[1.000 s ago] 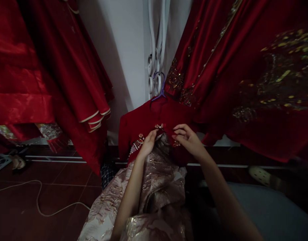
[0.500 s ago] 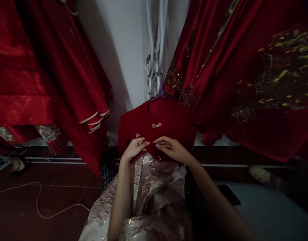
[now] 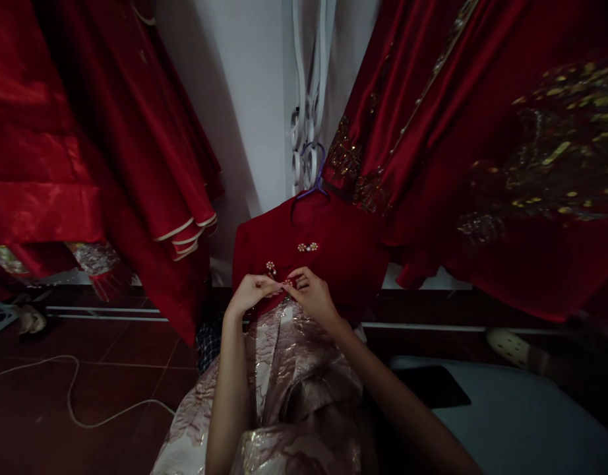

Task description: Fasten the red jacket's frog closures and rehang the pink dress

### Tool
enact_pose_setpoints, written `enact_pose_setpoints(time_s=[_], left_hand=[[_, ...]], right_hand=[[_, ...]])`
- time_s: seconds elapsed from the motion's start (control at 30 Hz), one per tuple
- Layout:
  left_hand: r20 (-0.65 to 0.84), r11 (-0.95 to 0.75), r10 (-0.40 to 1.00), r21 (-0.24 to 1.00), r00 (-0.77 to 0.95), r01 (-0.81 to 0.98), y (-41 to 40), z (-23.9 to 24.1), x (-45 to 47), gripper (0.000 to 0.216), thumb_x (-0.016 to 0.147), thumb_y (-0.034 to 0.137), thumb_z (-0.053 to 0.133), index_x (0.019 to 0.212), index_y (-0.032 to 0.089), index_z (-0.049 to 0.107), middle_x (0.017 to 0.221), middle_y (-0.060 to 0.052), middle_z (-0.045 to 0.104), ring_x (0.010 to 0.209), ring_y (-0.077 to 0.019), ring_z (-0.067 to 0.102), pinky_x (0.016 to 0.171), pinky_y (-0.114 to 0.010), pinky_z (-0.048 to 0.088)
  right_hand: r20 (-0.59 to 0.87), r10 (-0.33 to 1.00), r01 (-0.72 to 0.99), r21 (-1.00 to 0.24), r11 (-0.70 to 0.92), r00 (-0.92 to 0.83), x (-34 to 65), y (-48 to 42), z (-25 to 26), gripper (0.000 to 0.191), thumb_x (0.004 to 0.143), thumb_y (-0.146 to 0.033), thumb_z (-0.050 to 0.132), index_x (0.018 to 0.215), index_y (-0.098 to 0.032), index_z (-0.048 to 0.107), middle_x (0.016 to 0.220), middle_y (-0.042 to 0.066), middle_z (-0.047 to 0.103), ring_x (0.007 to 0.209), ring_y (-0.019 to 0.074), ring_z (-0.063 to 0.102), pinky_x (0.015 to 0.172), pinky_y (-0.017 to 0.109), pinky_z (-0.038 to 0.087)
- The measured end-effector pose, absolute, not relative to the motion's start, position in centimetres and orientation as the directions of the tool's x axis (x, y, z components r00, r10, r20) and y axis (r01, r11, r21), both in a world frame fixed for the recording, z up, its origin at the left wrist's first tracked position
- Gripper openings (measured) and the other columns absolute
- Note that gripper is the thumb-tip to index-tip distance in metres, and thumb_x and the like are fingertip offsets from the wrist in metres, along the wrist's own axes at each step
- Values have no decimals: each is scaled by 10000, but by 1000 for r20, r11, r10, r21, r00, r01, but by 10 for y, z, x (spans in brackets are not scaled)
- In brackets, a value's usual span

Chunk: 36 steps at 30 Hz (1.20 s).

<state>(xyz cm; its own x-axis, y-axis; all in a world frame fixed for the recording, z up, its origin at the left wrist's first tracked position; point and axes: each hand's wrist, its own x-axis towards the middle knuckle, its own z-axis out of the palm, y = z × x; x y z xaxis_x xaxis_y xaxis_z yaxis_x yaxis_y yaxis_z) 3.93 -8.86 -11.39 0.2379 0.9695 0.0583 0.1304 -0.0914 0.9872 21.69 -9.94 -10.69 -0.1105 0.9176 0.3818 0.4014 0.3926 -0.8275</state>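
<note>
A red jacket [image 3: 343, 254] hangs in front of me on a purple hanger [image 3: 314, 188]. A fastened beaded flower clasp [image 3: 307, 247] sits at its upper front, and a loose clasp piece [image 3: 271, 268] shows to the left. My left hand [image 3: 254, 291] is closed in a pinch at the jacket's front edge. Opposite it, my right hand [image 3: 311, 293] pinches too, with a small beaded clasp [image 3: 287, 283] between the two hands' fingertips. Fingers partly cover this clasp, so whether it is fastened cannot be made out. Below lies shiny pink-and-white patterned fabric [image 3: 284, 369].
Red garments [image 3: 170, 165] hang on the left, and sequined red ones [image 3: 407, 145] on the right. A white scrollwork metal stand [image 3: 308, 86] rises behind the hanger. A dark phone-like slab [image 3: 430, 386] lies on a pale surface at right. A white cable [image 3: 76, 396] crosses the tiled floor.
My right hand has moved left and its fingertips now meet those of my left hand at the beaded clasp. My left hand has shifted slightly left.
</note>
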Motion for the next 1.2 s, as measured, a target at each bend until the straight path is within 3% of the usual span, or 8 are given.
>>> enact_pose_setpoints(time_s=[0.17, 0.33, 0.53, 0.73, 1.2], left_hand=[[243, -239, 970, 956, -4, 167, -78, -121, 37, 230, 648, 249, 675, 838, 122, 648, 816, -59, 682, 755, -140, 633, 761, -287, 501], [288, -291, 956, 951, 48, 103, -75, -123, 46, 257, 642, 172, 655, 894, 122, 642, 925, -77, 674, 796, -135, 632, 811, -310, 499], [301, -305, 952, 937, 54, 170, -76, -122, 52, 262, 680, 143, 612, 937, 132, 663, 966, -90, 681, 818, -149, 641, 820, -311, 501], [266, -268, 964, 959, 27, 96, -78, -118, 52, 288, 643, 199, 685, 910, 96, 665, 921, -109, 694, 804, -163, 652, 808, -311, 512], [296, -275, 952, 937, -71, 216, -78, -121, 54, 277, 693, 267, 646, 921, 116, 689, 913, -100, 702, 788, -164, 661, 776, -288, 519]], right_hand=[[364, 921, 316, -865, 390, -141, 224, -96, -104, 203, 728, -328, 619, 878, -192, 630, 821, 39, 680, 730, 146, 645, 662, 276, 533], [373, 919, 306, -867, 393, -125, 221, -90, -104, 177, 726, -264, 612, 873, -174, 652, 818, 41, 695, 720, 133, 659, 695, 262, 542], [399, 915, 335, -855, 396, -62, 217, -80, -107, 169, 694, -212, 621, 853, -165, 653, 809, 33, 697, 709, 126, 657, 687, 240, 542], [416, 907, 345, -843, 412, -66, 215, -77, -107, 167, 695, -201, 613, 854, -166, 651, 821, 30, 695, 712, 123, 654, 699, 244, 539], [487, 871, 361, -802, 475, -65, 207, -77, -108, 149, 735, -249, 609, 865, -179, 632, 824, 27, 685, 723, 122, 642, 703, 243, 522]])
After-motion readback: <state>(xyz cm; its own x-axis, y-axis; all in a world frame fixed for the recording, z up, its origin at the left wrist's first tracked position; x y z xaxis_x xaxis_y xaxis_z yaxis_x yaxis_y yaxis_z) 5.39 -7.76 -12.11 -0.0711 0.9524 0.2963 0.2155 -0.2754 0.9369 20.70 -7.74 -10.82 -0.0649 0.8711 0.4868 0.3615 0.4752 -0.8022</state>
